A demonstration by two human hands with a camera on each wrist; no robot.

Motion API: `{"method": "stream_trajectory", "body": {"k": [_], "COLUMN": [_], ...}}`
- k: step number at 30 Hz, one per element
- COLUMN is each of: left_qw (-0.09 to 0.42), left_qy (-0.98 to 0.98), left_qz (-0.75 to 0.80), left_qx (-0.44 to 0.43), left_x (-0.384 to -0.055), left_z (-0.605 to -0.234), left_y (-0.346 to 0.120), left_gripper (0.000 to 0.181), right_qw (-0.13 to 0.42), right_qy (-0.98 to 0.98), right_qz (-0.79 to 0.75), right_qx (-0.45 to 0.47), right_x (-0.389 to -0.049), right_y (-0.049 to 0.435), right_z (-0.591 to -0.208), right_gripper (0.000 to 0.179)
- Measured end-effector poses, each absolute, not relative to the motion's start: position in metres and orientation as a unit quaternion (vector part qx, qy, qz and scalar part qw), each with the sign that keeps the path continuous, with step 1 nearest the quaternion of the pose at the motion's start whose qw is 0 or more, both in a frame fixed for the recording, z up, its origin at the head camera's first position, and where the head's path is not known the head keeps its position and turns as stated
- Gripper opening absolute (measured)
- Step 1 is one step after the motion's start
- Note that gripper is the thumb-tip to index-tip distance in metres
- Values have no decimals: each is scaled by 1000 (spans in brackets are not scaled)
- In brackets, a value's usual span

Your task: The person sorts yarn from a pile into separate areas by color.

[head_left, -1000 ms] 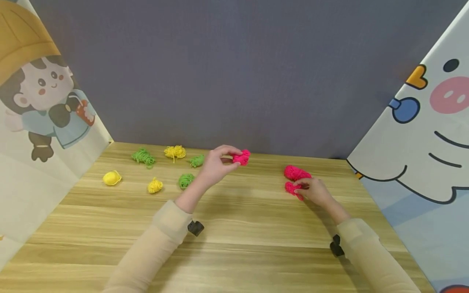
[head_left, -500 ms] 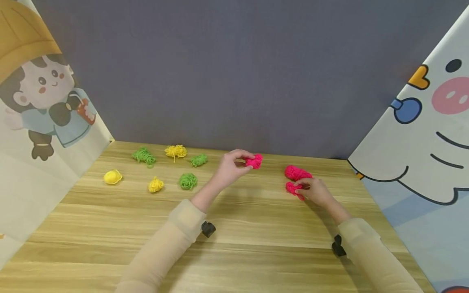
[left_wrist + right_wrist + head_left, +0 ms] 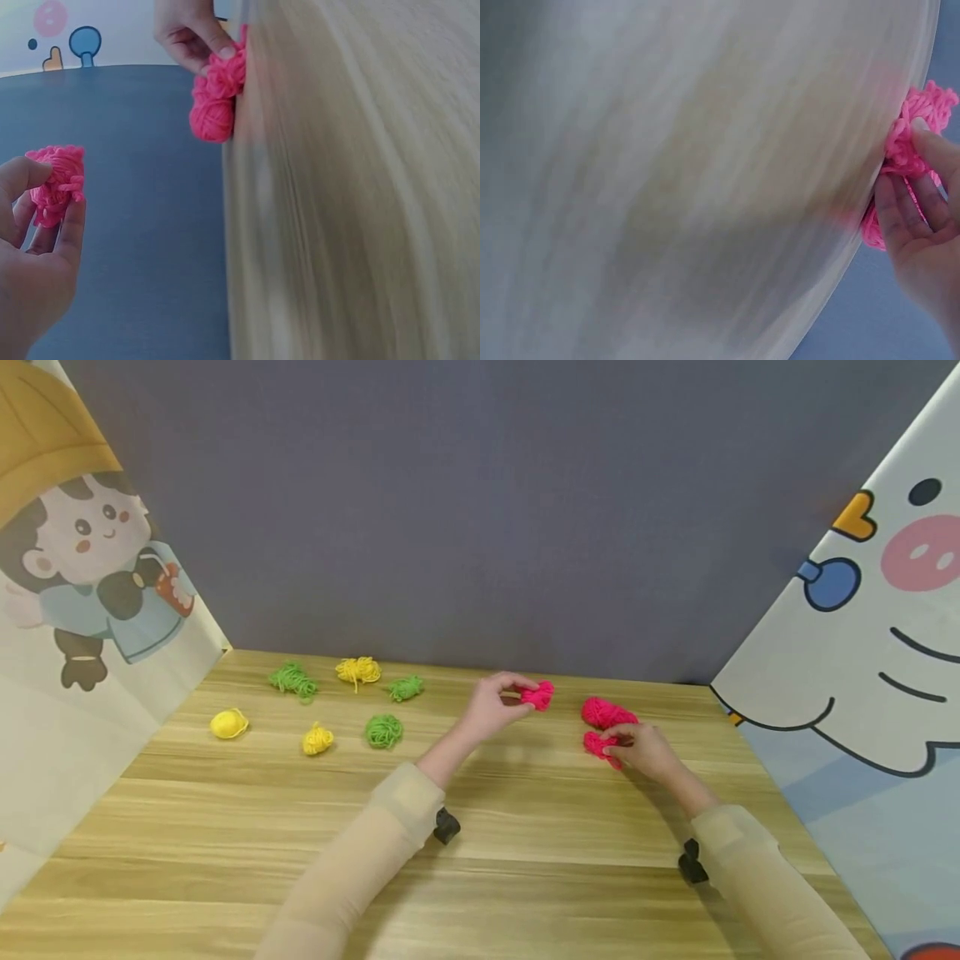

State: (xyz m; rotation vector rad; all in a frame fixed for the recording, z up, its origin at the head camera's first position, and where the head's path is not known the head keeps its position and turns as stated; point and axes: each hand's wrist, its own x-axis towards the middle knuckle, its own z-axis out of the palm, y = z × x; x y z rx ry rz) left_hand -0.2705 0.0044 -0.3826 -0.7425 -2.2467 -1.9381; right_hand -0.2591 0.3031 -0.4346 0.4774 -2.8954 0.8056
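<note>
Between thumb and fingers my left hand point(image 3: 491, 706) pinches a small pink yarn bundle point(image 3: 537, 696), held up over the back of the table; the left wrist view shows the same yarn bundle point(image 3: 56, 184) at the fingertips. My right hand point(image 3: 649, 752) pinches another pink yarn bundle point(image 3: 598, 745) low at the tabletop, with the thumb on it in the right wrist view point(image 3: 922, 135). Just behind that one lies a larger pink yarn skein point(image 3: 607, 713), partly covered by the right hand's fingers.
On the wooden table point(image 3: 525, 893), green yarn bundles point(image 3: 384, 732) and yellow yarn bundles point(image 3: 318, 740) lie spread at the left. A grey panel point(image 3: 465, 510) stands along the back edge. Printed cartoon panels point(image 3: 810, 677) flank both sides.
My left hand has moved right with its pink yarn bundle, nearer to the other pink yarn, uncovering the green bundles it overlapped. The right hand stays in place, holding its bundle.
</note>
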Motion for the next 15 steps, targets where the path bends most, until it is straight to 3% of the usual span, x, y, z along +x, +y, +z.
{"method": "stream_trajectory", "body": {"k": [15], "left_qw": [-17], "left_qy": [-739], "left_qz": [-639], "left_qx": [-213], "left_x": [-282], "left_z": [-398], "left_y": [28], "left_gripper": [29], "right_qw": [46], "right_qy": [-943], "right_qz": [295], "right_qx": [147], "right_x": [-258], "right_y": [305], "right_z": [-435], "right_gripper": [16]}}
